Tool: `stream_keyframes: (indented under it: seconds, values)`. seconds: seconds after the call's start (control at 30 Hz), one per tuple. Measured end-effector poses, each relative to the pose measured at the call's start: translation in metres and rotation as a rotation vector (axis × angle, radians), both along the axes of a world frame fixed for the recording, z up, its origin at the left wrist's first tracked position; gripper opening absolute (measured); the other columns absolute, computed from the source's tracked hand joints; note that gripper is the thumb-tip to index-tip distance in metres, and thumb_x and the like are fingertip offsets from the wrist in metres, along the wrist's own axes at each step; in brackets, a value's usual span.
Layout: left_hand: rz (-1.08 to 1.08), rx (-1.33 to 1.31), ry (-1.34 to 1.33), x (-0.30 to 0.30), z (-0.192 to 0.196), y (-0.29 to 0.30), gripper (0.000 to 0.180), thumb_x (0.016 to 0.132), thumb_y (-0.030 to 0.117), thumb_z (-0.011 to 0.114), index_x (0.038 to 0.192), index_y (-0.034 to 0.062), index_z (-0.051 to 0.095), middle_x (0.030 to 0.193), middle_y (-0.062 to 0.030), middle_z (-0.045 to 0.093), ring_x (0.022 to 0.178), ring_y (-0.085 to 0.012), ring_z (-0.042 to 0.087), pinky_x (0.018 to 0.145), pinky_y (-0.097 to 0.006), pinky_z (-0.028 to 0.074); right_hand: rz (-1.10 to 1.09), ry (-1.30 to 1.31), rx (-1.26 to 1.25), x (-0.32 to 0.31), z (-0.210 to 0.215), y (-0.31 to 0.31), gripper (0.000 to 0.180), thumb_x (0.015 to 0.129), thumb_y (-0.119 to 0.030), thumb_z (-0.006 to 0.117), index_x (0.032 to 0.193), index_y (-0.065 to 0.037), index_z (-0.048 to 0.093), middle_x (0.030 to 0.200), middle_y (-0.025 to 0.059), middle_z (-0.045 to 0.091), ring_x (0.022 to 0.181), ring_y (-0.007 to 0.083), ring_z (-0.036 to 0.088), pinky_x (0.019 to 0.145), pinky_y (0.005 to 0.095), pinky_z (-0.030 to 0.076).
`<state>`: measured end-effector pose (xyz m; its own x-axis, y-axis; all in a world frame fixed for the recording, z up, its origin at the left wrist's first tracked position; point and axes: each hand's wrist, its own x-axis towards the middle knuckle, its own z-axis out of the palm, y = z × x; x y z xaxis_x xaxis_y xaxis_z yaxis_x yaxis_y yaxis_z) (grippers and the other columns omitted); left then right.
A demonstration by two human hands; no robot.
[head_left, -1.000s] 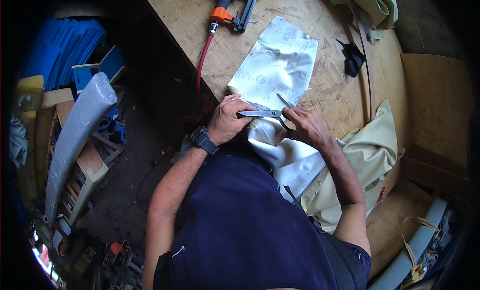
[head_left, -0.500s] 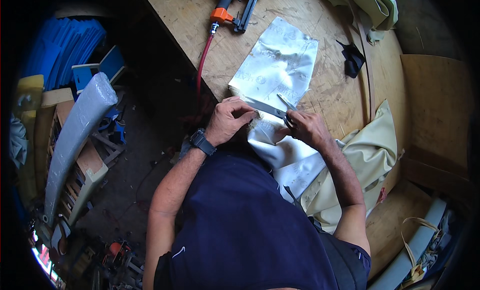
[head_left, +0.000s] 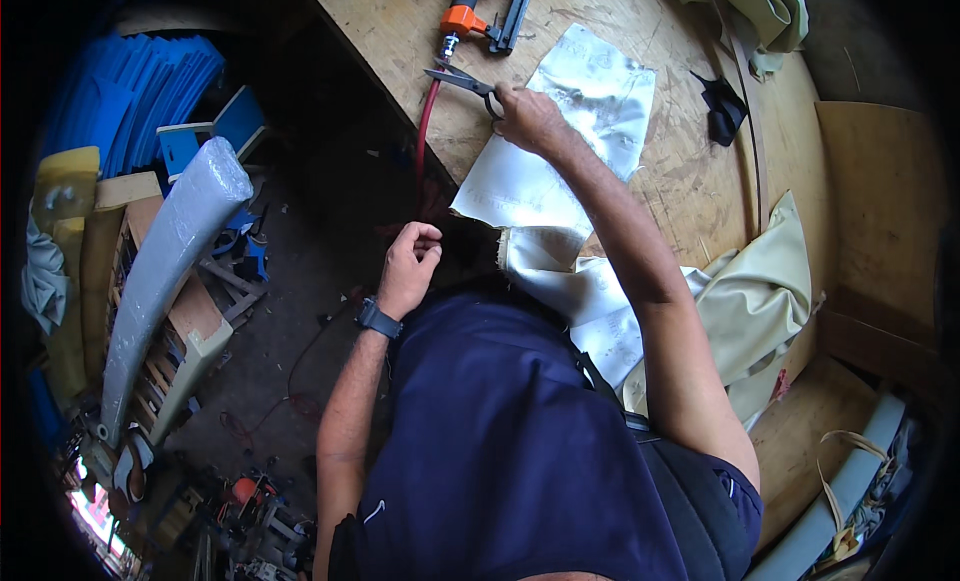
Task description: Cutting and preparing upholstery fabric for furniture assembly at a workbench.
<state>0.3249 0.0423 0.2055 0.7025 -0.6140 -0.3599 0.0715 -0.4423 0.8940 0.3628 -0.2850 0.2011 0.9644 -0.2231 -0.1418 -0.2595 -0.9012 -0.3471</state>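
My right hand (head_left: pixel 530 118) grips a pair of scissors (head_left: pixel 462 80) by the handles, with the blades parted and pointing left over the red air hose. Beneath that hand and forearm lies a cut piece of whitish, shiny upholstery fabric (head_left: pixel 520 186), its printed backing up. A larger length of the same fabric (head_left: pixel 548 249) hangs in folds over the table edge against me, its cut end frayed. Off the edge, left of the fabric, is my left hand (head_left: pixel 407 268). Its fingers are curled closed, and nothing shows in them.
An orange and black air stapler (head_left: pixel 465 21) lies on the wooden table (head_left: pixel 390 31) with its red hose (head_left: pixel 428 121) dropping over the edge. A black scrap (head_left: pixel 722 111) and cream fabric (head_left: pixel 765 281) lie rightward. A plastic-wrapped curved part (head_left: pixel 170 271) stands left.
The right hand has carried the scissors up and left, away from the fabric. My left hand has let go of the fabric and drawn back left. The two fabric pieces now lie apart.
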Motion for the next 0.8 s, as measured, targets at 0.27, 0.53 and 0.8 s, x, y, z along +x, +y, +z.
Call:
stream_keyframes:
  seconds: [0.27, 0.53, 0.8]
  values:
    - [-0.148, -0.195, -0.114, 0.008, 0.028, -0.032, 0.059, 0.083, 0.003, 0.085, 0.138, 0.0033, 0.066, 0.140, -0.0119, 0.067, 0.090, -0.0203, 0.072, 0.083, -0.032, 0.060, 0.084, 0.121, 0.690, -0.198, 0.108, 0.063, 0.016, 0.094, -0.023, 0.079, 0.099, -0.007, 0.076, 0.084, 0.0137, 0.075, 0.076, 0.0282, 0.074, 0.071, 0.0395, 0.057]
    - [-0.379, -0.339, -0.379, 0.013, -0.012, -0.040, 0.016, 0.085, -0.001, 0.079, 0.101, 0.0011, 0.075, 0.113, -0.0126, 0.077, 0.106, -0.0289, 0.074, 0.091, -0.038, 0.060, -0.153, 0.012, 0.019, -0.302, 0.061, 0.158, 0.039, 0.083, -0.022, 0.079, 0.113, -0.005, 0.062, 0.096, 0.0134, 0.062, 0.091, 0.0377, 0.065, 0.074, 0.0464, 0.056]
    - [-0.752, -0.358, -0.603, 0.035, -0.037, -0.033, 0.025, 0.078, -0.005, 0.072, 0.101, 0.0044, 0.071, 0.117, -0.0116, 0.073, 0.107, -0.0336, 0.069, 0.092, -0.042, 0.059, -0.249, 0.435, 0.119, -0.354, -0.019, 0.198, 0.025, 0.090, -0.010, 0.061, 0.114, -0.003, 0.061, 0.104, 0.0194, 0.068, 0.097, 0.0388, 0.069, 0.079, 0.0488, 0.059]
